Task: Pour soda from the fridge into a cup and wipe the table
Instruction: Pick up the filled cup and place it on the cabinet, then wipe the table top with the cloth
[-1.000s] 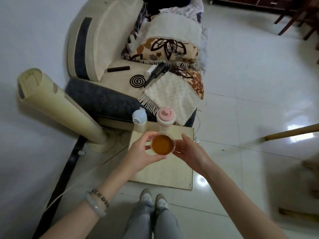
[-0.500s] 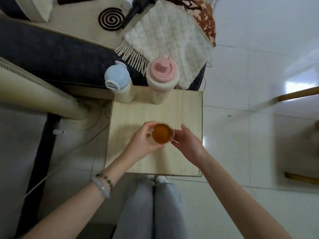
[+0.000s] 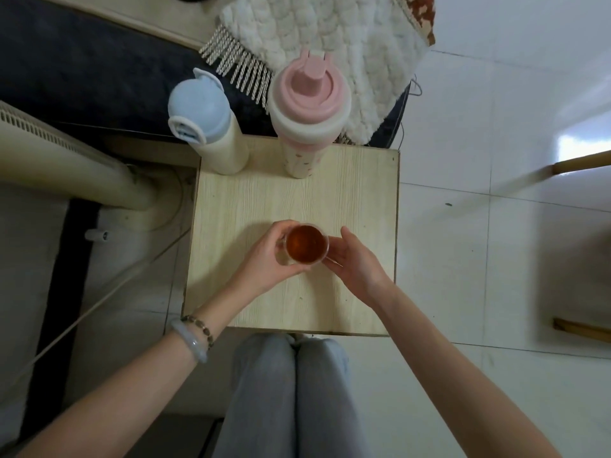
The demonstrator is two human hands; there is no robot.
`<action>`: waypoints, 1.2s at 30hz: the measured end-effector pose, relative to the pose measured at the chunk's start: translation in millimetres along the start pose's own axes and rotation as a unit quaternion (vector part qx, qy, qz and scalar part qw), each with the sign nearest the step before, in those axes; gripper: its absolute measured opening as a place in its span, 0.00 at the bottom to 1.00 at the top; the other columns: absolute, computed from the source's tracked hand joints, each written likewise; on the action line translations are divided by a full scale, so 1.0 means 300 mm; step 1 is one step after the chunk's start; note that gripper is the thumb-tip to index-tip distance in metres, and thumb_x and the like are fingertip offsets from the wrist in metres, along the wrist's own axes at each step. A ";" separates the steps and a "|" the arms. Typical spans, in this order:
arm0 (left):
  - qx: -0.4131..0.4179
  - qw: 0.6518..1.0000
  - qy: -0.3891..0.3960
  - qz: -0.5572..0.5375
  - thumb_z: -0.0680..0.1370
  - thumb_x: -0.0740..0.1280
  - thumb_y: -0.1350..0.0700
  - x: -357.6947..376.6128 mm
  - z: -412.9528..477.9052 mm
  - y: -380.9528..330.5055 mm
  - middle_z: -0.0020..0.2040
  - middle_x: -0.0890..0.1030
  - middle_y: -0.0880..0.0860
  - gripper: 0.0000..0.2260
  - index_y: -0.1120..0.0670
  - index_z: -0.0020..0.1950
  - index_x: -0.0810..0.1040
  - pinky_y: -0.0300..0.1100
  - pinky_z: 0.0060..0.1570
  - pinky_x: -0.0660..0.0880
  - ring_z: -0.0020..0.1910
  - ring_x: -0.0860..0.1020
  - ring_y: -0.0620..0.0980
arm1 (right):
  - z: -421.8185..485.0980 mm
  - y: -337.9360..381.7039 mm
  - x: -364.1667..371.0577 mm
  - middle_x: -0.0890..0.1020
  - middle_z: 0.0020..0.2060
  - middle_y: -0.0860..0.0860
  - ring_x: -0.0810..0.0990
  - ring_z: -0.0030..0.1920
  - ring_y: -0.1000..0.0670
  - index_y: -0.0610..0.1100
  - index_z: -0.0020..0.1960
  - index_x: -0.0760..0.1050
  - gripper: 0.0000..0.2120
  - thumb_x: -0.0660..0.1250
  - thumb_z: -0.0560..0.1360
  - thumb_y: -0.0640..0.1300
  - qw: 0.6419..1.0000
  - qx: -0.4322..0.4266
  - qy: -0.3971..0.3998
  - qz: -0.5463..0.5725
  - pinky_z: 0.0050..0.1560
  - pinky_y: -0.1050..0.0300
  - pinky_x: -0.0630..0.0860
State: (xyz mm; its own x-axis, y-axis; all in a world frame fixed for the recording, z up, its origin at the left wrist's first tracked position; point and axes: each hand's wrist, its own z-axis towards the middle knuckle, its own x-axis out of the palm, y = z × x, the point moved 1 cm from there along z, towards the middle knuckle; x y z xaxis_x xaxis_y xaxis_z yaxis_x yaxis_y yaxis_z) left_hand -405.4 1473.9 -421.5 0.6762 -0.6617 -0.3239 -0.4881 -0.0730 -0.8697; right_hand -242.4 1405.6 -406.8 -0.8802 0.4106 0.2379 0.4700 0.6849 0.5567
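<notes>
A small clear cup filled with amber-brown drink is at the middle of a low pale wooden table. My left hand wraps around the cup's left side. My right hand is cupped against its right side, fingers slightly apart and touching the rim. Whether the cup's base rests on the table is hidden by my hands. No soda bottle or cloth is in view.
Two capped bottles stand at the table's far edge: a blue-lidded one and a pink-lidded one. Behind them is a dark sofa with a white fringed blanket. A cream tower fan lies left. White tiled floor lies to the right.
I have bent closer over the table and both hands have carried the cup down toward the tabletop's middle. Both hands stay on the cup.
</notes>
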 end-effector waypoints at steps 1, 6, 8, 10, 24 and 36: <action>-0.005 1.000 0.004 0.011 0.65 0.79 0.55 -0.002 -0.004 -0.009 0.61 0.74 0.42 0.32 0.42 0.63 0.67 0.44 0.65 0.70 0.63 0.72 0.41 | -0.010 0.009 0.004 0.78 0.60 0.42 0.76 0.63 0.48 0.34 0.65 0.71 0.25 0.48 0.82 0.52 1.000 0.004 -0.003 -0.005 0.68 0.53 0.68; -0.005 0.974 0.034 0.223 0.68 0.76 0.52 -0.067 -0.054 -0.094 0.74 0.63 0.51 0.43 0.51 0.76 0.54 0.42 0.69 0.58 0.73 0.61 0.49 | -0.132 0.086 0.041 0.73 0.67 0.45 0.70 0.68 0.47 0.39 0.70 0.67 0.24 0.54 0.81 0.53 0.992 -0.004 -0.031 -0.125 0.69 0.52 0.66; 0.000 0.961 0.024 0.275 0.70 0.75 0.53 -0.114 -0.097 -0.167 0.75 0.61 0.53 0.43 0.52 0.77 0.52 0.42 0.70 0.56 0.74 0.60 0.50 | -0.222 0.138 0.058 0.69 0.70 0.47 0.67 0.70 0.48 0.43 0.72 0.65 0.24 0.57 0.80 0.53 0.969 -0.033 -0.061 -0.236 0.70 0.54 0.63; 0.022 0.950 0.013 0.311 0.71 0.74 0.54 -0.154 -0.150 -0.259 0.75 0.62 0.53 0.40 0.52 0.76 0.54 0.43 0.71 0.56 0.74 0.60 0.51 | -0.333 0.191 0.074 0.66 0.72 0.49 0.64 0.71 0.49 0.44 0.74 0.62 0.25 0.59 0.79 0.52 0.928 -0.080 -0.081 -0.354 0.69 0.56 0.60; 0.303 0.783 -0.076 0.539 0.65 0.76 0.55 -0.207 -0.478 -1.031 0.72 0.67 0.58 0.41 0.57 0.74 0.60 0.51 0.71 0.57 0.70 0.66 0.57 | -1.081 0.406 0.167 0.75 0.62 0.36 0.74 0.63 0.36 0.35 0.65 0.70 0.32 0.75 0.65 0.42 0.641 -0.308 -0.323 -0.624 0.64 0.41 0.69; 0.451 0.718 -0.010 0.530 0.66 0.77 0.50 0.266 -0.658 -1.439 0.73 0.65 0.61 0.45 0.57 0.74 0.54 0.56 0.68 0.62 0.71 0.66 0.59 | -1.588 0.300 -0.216 0.55 0.75 0.40 0.53 0.75 0.41 0.42 0.76 0.50 0.33 0.62 0.77 0.47 0.618 -0.226 -0.530 -0.535 0.74 0.48 0.46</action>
State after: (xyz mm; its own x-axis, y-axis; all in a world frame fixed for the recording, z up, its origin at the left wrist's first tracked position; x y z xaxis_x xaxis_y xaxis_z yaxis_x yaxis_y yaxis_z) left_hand -249.8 1305.4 1.6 0.2005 0.0238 -0.9794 -0.1838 0.9829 -0.0138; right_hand -174.4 1154.0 7.0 -0.0207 0.1958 -0.9804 -0.6202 0.7666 0.1662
